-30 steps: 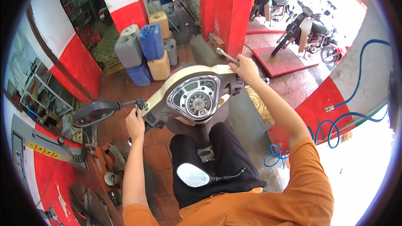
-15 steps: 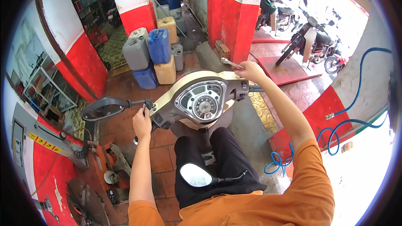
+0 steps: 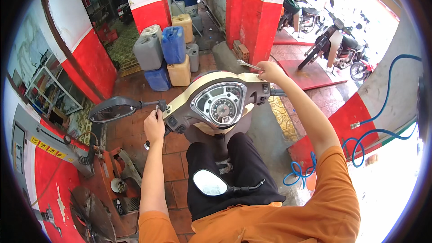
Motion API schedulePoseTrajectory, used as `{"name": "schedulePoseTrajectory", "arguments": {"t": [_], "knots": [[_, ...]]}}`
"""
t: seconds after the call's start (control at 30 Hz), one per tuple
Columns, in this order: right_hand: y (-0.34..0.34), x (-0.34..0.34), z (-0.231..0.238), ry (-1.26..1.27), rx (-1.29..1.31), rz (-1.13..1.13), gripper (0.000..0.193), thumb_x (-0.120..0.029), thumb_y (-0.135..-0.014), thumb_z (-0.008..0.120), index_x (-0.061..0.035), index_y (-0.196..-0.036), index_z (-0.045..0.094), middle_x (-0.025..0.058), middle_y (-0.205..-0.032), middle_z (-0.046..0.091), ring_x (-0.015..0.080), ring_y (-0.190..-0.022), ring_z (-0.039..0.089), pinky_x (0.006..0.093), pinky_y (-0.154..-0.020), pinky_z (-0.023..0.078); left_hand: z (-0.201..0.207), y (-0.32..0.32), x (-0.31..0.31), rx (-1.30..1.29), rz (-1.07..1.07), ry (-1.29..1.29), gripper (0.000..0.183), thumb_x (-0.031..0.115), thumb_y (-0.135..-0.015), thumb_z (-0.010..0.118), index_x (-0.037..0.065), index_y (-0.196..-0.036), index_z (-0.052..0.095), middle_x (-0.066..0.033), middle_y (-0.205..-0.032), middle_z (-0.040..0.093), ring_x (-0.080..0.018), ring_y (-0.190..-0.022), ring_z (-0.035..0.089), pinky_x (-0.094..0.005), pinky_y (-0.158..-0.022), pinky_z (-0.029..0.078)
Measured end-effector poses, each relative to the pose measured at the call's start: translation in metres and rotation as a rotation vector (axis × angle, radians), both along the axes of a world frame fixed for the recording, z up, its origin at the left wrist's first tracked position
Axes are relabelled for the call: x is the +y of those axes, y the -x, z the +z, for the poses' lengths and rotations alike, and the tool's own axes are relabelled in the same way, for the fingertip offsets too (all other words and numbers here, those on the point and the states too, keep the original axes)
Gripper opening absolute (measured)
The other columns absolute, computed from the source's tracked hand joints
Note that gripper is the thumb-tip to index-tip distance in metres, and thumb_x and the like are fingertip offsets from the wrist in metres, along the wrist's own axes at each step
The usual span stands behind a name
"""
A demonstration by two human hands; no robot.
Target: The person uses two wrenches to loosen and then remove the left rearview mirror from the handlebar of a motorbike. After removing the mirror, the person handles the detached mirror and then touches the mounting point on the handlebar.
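Head | right grip [image 3: 271, 73]: clasping metal wrench [image 3: 249, 65] | left grip [image 3: 154, 127]: can't tell, near rounded mirror [image 3: 113, 109]

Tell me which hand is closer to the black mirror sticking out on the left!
Left. The left hand is by the stem of the black mirror; the right hand is on the other side of the dials, holding a wrench.

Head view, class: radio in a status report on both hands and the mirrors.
Left hand at base of mounted mirror. Right hand gripping wrench. Loose mirror across dark trousers. No obstruction seen.
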State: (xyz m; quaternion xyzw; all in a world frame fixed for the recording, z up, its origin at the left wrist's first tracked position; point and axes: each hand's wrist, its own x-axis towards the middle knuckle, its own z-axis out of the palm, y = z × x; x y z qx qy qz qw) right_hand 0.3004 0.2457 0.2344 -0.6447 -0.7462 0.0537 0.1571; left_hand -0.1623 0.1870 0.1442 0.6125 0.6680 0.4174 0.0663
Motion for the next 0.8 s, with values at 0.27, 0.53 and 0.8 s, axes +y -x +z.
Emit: {"name": "schedulePoseTrajectory", "arguments": {"t": [0.27,0.53,0.8], "knots": [[0.035,-0.05,0.01,-0.376,0.202,-0.176,0.037,-0.043,-0.087,0.063,-0.0058,-0.09,0.068,0.0152,-0.084,0.064,0.0339,-0.085,0.064,0.0428,-0.075,0.049,-0.001,0.002,-0.001,0.013,0.011,0.004,0.035,0.03,-0.094,0.051,-0.002,-0.083,0.06,-0.0214,-0.083,0.064,-0.0428,-0.08,0.06,-0.0494,-0.07,0.045],[0.124,-0.217,-0.029,0.24,1.299,-0.122,0.05,-0.046,-0.1,0.046,-0.005,-0.077,0.066,-0.0048,-0.062,0.045,0.0049,-0.057,0.039,0.0224,-0.051,0.029,-0.005,0.005,-0.007,-0.039,-0.031,-0.31,0.033,0.023,-0.099,0.046,0.0,-0.077,0.055,-0.0177,-0.075,0.06,-0.0381,-0.073,0.059,-0.0445,-0.065,0.044],[0.144,-0.325,-0.085,0.463,1.552,-0.134,0.033,-0.034,-0.101,0.049,-0.0053,-0.091,0.061,-0.0041,-0.067,0.051,0.0036,-0.056,0.045,0.0186,-0.047,0.034,0.006,-0.015,-0.097,-0.302,-0.064,-0.603,0.038,0.025,-0.104,0.036,-0.001,-0.083,0.055,-0.0125,-0.089,0.059,-0.0263,-0.089,0.057,-0.0378,-0.085,0.043]]}}
